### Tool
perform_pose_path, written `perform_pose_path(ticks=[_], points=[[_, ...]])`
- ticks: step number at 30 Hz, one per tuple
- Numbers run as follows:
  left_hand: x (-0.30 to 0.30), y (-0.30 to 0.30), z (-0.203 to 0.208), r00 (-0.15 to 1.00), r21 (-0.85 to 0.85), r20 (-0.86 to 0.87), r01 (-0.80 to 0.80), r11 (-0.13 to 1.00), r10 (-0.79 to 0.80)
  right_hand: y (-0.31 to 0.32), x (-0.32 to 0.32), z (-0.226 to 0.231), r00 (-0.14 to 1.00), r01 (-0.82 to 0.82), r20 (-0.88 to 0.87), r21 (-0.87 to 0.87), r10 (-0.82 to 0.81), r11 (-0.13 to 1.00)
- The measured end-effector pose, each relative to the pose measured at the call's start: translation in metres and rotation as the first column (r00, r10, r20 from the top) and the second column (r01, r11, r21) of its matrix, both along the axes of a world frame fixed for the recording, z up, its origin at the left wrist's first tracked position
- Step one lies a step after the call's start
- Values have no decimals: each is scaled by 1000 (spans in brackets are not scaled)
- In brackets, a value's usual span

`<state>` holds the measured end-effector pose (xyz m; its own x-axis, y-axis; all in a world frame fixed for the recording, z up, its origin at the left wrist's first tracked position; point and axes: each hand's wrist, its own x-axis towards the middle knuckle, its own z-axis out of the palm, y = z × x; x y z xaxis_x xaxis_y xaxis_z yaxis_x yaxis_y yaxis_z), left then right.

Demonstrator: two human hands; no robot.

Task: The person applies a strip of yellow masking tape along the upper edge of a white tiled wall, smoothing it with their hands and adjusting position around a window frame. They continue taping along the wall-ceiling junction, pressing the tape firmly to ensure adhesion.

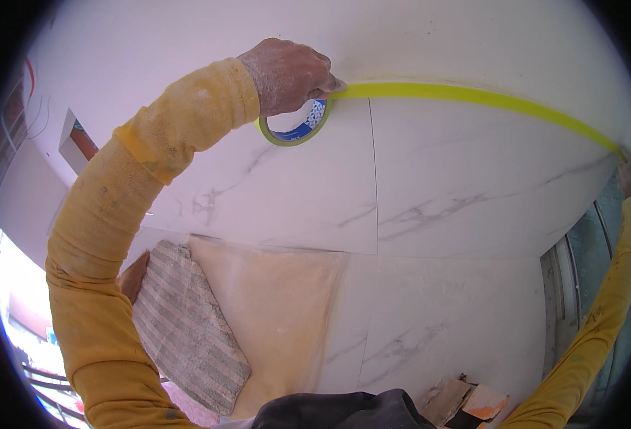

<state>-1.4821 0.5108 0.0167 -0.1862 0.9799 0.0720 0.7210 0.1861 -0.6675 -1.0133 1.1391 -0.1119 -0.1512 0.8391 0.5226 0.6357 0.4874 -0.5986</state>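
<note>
My left hand (287,77), dusty and closed, pinches a yellow-green strip of masking tape (465,96) where it leaves its roll. Below the fingers hangs the tape roll (302,134), with a blue and white inner core. The strip stretches right along the top edge of white, grey-veined marble tiles (315,193), against the plain white wall (430,43). At the far right, my right hand (628,177) has its fingers closed at the strip's other end, near the tiles' corner. Whether the strip lies fully flat on the wall, I cannot tell.
A striped grey cloth (186,322) lies below, over a beige sheet (272,307). Broken brown and orange pieces (472,400) sit low at the right. A metal-framed opening (565,286) borders the tiles on the right. At left is a recess (79,139) in the wall.
</note>
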Motion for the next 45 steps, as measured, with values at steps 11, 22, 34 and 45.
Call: perform_pose_path(ticks=[11, 22, 34, 45], points=[[3, 5, 7, 996, -7, 56, -64, 998, 65, -9, 8, 5, 998, -61, 23, 46, 60, 997], [4, 14, 9, 991, -76, 32, -128, 989, 131, 26, 20, -3, 991, -53, 129, 130, 36, 990], [17, 11, 23, 953, -97, 159, -244, 965, 257, 12, -12, -14, 992, -104, 65, -38, 106, 994], [-16, 15, 21, 932, -15, 362, -1, 1000, 6, 5, 29, 7, 867, -16, 466, 382, -178, 924]])
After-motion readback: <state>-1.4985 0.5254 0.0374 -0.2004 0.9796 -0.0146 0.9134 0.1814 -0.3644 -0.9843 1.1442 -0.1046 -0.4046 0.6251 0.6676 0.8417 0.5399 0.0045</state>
